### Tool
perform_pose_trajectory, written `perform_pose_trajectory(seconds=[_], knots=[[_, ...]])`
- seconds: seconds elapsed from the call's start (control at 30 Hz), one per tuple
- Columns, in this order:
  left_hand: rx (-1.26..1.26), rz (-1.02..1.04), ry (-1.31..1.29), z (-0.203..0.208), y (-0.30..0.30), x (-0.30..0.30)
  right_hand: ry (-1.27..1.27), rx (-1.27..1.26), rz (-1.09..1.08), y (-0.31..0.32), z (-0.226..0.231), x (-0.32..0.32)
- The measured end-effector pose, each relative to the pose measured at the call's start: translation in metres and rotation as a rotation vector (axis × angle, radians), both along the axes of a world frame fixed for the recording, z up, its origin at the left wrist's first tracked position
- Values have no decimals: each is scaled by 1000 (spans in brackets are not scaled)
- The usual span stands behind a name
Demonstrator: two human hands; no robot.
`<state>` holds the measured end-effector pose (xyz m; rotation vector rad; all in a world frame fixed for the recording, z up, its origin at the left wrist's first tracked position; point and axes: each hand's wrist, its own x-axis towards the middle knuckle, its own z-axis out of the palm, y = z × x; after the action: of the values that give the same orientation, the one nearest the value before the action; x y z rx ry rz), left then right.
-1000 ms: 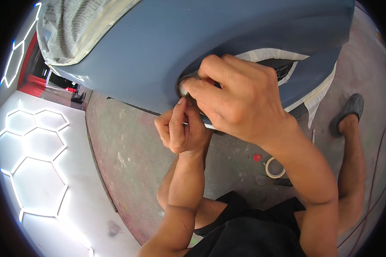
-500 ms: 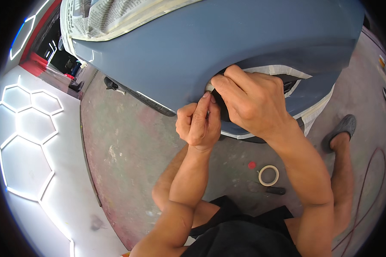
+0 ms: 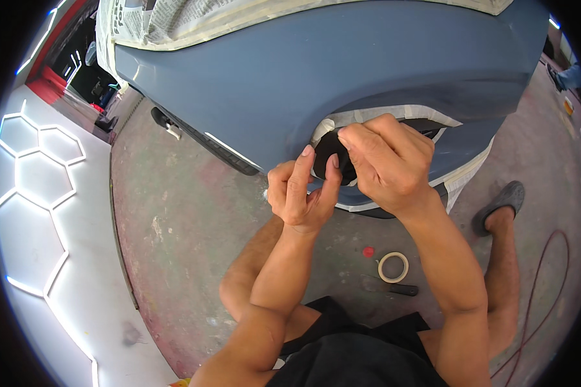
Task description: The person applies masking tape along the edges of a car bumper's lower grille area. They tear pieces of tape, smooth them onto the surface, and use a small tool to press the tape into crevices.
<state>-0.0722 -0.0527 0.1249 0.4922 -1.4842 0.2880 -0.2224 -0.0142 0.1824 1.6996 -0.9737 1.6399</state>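
Observation:
A blue-grey car body panel (image 3: 271, 84), apparently a bumper corner, curves in front of me. Around its dark recess (image 3: 329, 158) runs a border of pale masking tape (image 3: 410, 112). At the recess's left end, a short tape flap (image 3: 323, 129) stands loose. My left hand (image 3: 300, 193) is just below that flap, thumb and forefinger spread, the other fingers curled. A small whitish bit shows at its outer edge, too little to name. My right hand (image 3: 394, 161) is pinched over the recess beside the flap; whatever its fingertips hold is hidden.
On the floor between my legs lie a masking tape roll (image 3: 393, 267), a dark-handled tool (image 3: 403, 290) and a red piece (image 3: 368, 251). Newspaper masking (image 3: 174, 22) covers the panel's top. A thin red hose (image 3: 549, 277) trails at right. Another person's legs (image 3: 571, 77) show far right.
My left thumb and forefinger have parted and drawn down from the tape's end. My right hand has shifted slightly down and right, uncovering the loose flap. The whole view has shifted a little.

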Motion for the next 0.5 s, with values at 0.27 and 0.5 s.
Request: perform_pose_trajectory(seconds=[0.27, 0.5], knots=[[-43, 59, -72, 12, -9, 1, 136, 63, 27, 2, 10, -11], [-84, 37, -98, 30, -6, 10, 250, 54, 11, 4, 34, 1]])
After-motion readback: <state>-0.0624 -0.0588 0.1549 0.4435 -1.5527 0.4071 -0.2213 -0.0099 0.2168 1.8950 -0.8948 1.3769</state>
